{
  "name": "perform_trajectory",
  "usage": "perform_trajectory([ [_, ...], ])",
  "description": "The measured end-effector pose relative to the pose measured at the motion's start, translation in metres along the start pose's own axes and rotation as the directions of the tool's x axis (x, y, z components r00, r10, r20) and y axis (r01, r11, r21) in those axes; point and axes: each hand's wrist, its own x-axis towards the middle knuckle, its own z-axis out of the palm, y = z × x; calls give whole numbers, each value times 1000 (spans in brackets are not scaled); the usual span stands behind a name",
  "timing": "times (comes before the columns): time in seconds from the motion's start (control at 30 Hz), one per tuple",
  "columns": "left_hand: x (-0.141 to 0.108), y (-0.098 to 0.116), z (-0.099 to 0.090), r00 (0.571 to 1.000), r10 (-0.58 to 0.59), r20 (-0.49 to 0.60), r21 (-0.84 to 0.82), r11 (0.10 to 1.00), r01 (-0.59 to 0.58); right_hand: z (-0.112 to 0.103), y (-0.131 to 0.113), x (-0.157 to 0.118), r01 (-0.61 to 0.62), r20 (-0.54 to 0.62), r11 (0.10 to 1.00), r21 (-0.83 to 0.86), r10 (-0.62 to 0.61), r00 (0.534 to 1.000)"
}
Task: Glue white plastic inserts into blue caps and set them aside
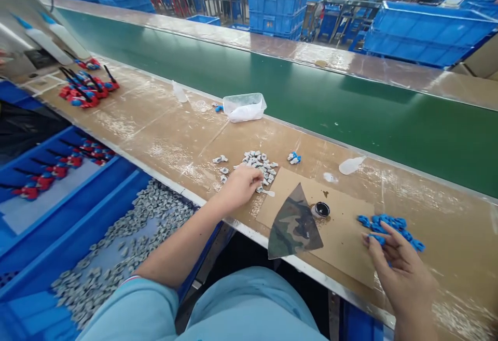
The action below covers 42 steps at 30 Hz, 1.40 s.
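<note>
My left hand (241, 184) is at the near side of a pile of small grey parts (261, 160), its fingers curled together; what they hold, if anything, is hidden. A small white spoon-like piece (266, 192) lies just right of it. On the right, my right hand (400, 263) pinches a small blue part (378, 238) between thumb and fingers, beside a pile of blue parts (400, 226). Between my hands, a camouflage cloth (294, 224) and a small pot of dark liquid (322, 209) rest on a cardboard sheet (346, 242).
A clear plastic tub (245, 108) and a white bottle (351, 165) stand or lie near the green conveyor (303, 87). Red-and-blue assemblies (87, 89) are at the far left. Blue bins (116, 216) with grey parts sit below the table edge.
</note>
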Motion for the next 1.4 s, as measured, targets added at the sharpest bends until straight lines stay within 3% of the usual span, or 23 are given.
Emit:
perform_trajectory([
  [0.07,-12,2,5,1000,17,22,68,998,-18,6,-1,0,3,28,1000,19,-3,1000],
  [0.23,-18,13,29,1000,8,25,256,967,-14,16,-15,5,294,99,951,-93,-285,953],
  [0.37,-20,16,42,999,28,-41,254,967,-17,22,-24,6,268,140,962,-53,-259,956],
  [0.5,-24,13,44,990,0,-141,135,991,19,29,-33,12,267,188,963,-29,-257,948],
  [0.63,-32,16,40,980,-36,-198,-231,973,-10,34,-41,20,335,198,939,-77,-315,928],
  [0.7,-36,21,39,986,-103,-132,-485,874,26,36,-43,24,362,196,925,-115,-336,921],
  [0.77,-39,27,42,983,-184,-24,-712,693,112,38,-43,27,387,216,911,-143,-353,910],
  [0.83,-41,34,46,970,-222,97,-852,486,196,39,-43,29,412,245,898,-155,-369,896],
  [0.9,-41,41,50,959,-215,187,-905,341,253,39,-43,31,441,251,883,-159,-396,883],
  [1.03,-40,50,58,940,-193,280,-924,210,319,38,-44,31,466,252,869,-165,-420,872],
  [1.17,-38,57,67,910,-196,365,-921,66,384,38,-42,31,412,240,896,-165,-369,898],
  [1.3,-37,63,75,905,-204,373,-927,-47,372,40,-39,28,287,205,952,-107,-261,943],
  [1.4,-35,68,80,911,-196,364,-931,-39,363,40,-39,25,133,181,991,-30,-126,975],
])
